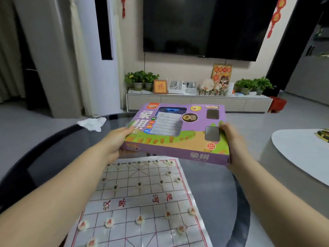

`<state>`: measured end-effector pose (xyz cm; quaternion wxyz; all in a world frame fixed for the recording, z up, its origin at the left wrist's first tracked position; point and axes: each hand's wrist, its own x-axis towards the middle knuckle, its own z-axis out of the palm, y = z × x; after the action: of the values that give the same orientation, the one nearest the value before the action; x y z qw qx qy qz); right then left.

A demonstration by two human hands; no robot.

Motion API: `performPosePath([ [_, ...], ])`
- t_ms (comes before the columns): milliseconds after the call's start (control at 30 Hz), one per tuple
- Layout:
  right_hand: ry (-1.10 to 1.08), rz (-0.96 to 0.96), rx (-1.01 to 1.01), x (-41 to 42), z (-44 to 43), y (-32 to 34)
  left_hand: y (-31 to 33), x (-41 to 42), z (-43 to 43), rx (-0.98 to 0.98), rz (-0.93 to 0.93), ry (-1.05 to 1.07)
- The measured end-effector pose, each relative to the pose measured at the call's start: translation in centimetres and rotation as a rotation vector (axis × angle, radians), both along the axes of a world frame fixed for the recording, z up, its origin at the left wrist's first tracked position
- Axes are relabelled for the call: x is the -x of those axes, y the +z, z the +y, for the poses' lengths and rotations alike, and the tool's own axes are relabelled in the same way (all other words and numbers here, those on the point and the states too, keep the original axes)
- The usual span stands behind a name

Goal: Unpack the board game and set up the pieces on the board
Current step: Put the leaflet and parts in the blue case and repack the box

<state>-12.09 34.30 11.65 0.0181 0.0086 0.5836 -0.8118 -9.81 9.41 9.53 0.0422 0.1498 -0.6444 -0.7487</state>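
Note:
I hold a flat purple game box (178, 132) in the air above the far edge of the board. My left hand (115, 141) grips its left end and my right hand (231, 139) grips its right end. Below it a white paper board (142, 202) with a red grid lies on the table. Several round cream pieces with dark marks (139, 184) stand on the far half. Several cream pieces with red marks (139, 220) stand on the near half. The box hides part of the board's far edge.
The board lies on a round dark glass table (53, 157). A crumpled white tissue (92, 123) lies at the table's far left rim. A white table (302, 154) stands to the right. Beyond are a TV cabinet (195, 100) and a red stool (277, 104).

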Motion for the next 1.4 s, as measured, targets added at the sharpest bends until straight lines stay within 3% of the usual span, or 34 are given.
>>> performPosePath([
  [167, 0.184, -0.092, 0.022, 2.2, -6.3, -1.1, -2.0, -0.8, -5.4, -0.061, 0.010, 0.126],
  [333, 0.158, -0.078, -0.402, 5.2, -14.4, -3.5, -4.2, -0.4, -11.8, -0.040, 0.035, 0.337],
  [633, 0.230, 0.018, -0.634, 10.6, -26.6, -8.0, -8.3, 0.7, -20.9, 0.041, -0.018, 0.548],
  [900, 0.386, 0.083, -0.897, 11.1, -30.9, -13.0, -11.7, -1.0, -24.3, 0.450, -0.108, 0.741],
  [1000, 0.422, 0.110, -0.961, 11.0, -32.4, -13.2, -11.7, -1.5, -25.3, 0.586, -0.166, 0.767],
  [1400, 0.393, 0.138, -1.268, 12.3, -33.9, -14.1, -12.7, 1.0, -27.1, 0.681, -0.311, 0.692],
])
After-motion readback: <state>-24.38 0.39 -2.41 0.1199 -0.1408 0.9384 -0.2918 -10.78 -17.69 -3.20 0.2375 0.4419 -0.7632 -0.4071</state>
